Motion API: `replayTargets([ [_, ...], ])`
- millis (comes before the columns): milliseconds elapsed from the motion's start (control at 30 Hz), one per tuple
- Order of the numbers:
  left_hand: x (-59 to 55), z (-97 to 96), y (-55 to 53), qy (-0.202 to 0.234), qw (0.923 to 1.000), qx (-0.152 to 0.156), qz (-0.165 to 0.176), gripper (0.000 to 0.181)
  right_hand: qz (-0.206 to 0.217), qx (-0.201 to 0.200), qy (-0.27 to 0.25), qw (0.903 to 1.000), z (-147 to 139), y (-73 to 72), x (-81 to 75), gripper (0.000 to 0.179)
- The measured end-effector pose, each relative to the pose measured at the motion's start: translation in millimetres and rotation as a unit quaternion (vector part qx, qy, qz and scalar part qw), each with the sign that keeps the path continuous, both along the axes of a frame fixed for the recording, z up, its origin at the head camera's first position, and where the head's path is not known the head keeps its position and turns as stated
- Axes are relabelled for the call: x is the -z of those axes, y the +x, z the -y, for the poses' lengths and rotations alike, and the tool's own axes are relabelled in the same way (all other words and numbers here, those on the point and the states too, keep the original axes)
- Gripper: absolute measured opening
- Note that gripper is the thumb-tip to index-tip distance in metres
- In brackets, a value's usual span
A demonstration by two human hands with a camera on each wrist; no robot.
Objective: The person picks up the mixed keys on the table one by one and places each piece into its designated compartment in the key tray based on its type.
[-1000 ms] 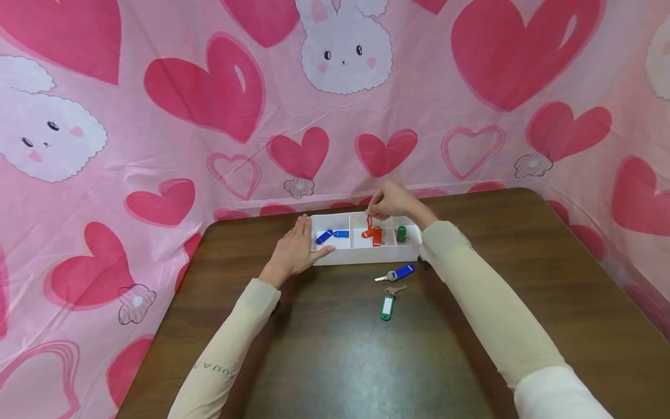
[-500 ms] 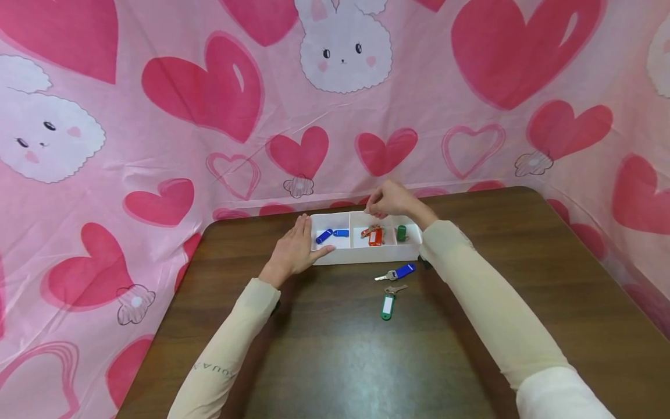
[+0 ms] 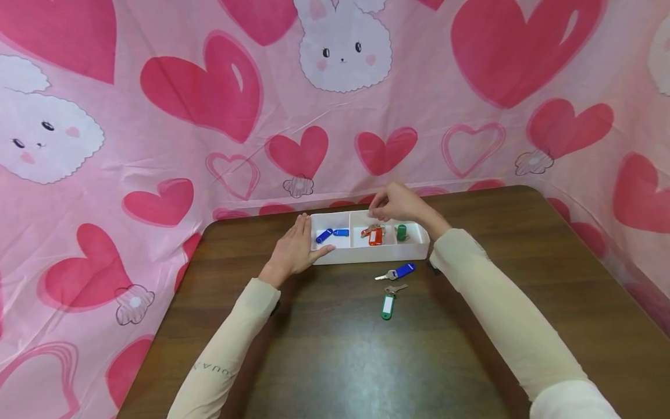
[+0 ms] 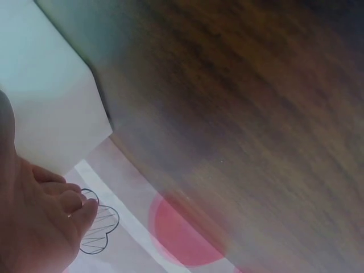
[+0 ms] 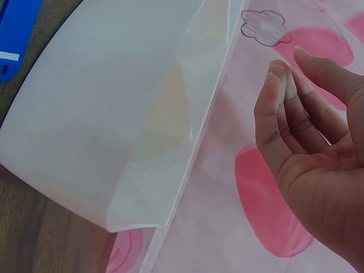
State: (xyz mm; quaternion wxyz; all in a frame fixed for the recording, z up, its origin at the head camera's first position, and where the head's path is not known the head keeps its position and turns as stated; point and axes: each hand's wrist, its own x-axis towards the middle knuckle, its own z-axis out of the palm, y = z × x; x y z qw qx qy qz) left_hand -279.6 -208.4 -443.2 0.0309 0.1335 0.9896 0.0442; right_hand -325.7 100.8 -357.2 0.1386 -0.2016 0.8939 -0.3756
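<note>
My left hand [image 3: 293, 247] rests with straight fingers along the left end of a white divided box [image 3: 377, 255]. In the left wrist view its fingers lie by the box's pale wall [image 4: 62, 114]. My right hand [image 3: 398, 202] is above the box's back edge, near the middle compartment; the right wrist view shows its fingers loosely bent, thumb apart, nothing between them. Red key tags [image 3: 375, 237] with keys lie in the middle compartment. Two blue key tags [image 3: 324, 235] are in the left one, and a green key tag [image 3: 401, 233] is in the right one.
In front of the box, a key with a blue tag [image 3: 405, 270] and another with a green tag [image 3: 388, 305] lie on the brown wooden table [image 3: 335, 361]. A pink heart-patterned cloth [image 3: 335, 110] hangs close behind the table's back edge.
My right hand has let go of a red key tag, which now lies in the middle compartment, and has shifted slightly right, its fingers loosening. The left hand stays in place.
</note>
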Motion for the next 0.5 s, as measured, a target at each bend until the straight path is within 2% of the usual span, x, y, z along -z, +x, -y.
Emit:
replayTargets([
  [500, 0.7, 0.6, 0.5, 0.002, 0.9999, 0.008, -0.008, 0.116, -0.064, -0.029, -0.015, 0.9974, -11, 29.6, -3.7, 0.018],
])
